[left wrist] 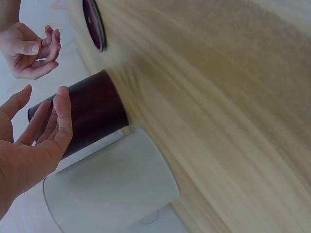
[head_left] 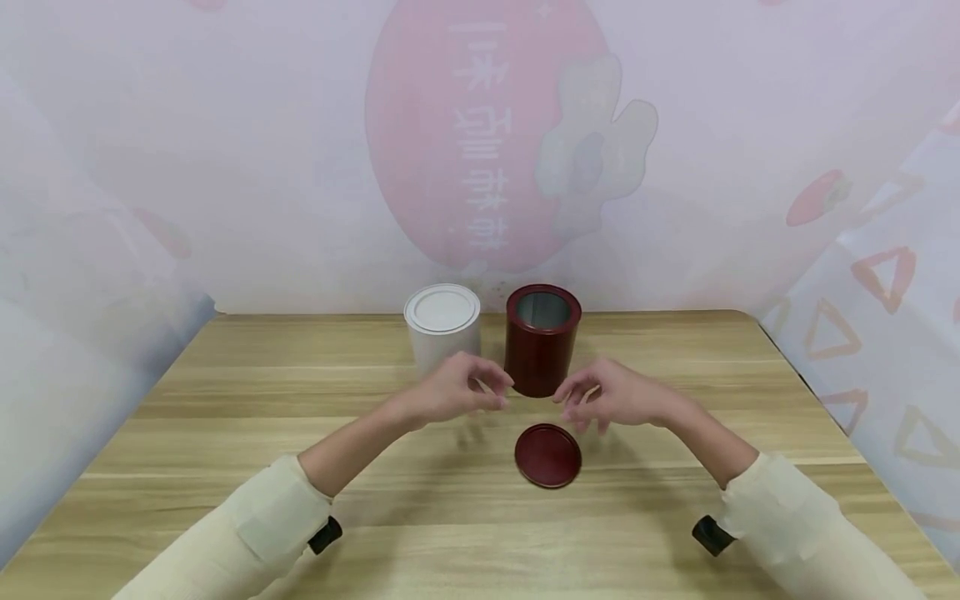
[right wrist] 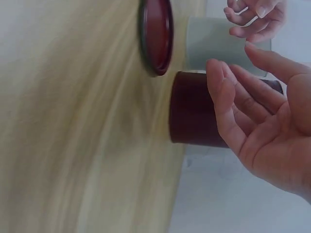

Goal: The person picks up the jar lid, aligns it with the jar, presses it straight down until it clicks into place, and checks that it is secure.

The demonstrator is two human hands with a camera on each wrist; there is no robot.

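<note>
A dark red tin [head_left: 542, 340] [left wrist: 95, 109] [right wrist: 194, 116] stands open-topped near the table's back edge, with a white lidded tin [head_left: 442, 328] [left wrist: 116, 189] [right wrist: 209, 43] touching its left side. The red lid [head_left: 548, 455] [left wrist: 94, 22] [right wrist: 156, 36] lies flat in front of it. My left hand [head_left: 457, 387] [left wrist: 36, 138] hovers just left of the red tin, fingers relaxed, holding nothing. My right hand [head_left: 603, 396] [right wrist: 257, 126] hovers just right of it, above the lid, fingers loosely spread and empty.
The wooden table [head_left: 225, 450] stretches wide on both sides and toward me. A pale printed backdrop [head_left: 480, 142] closes off the back and both sides.
</note>
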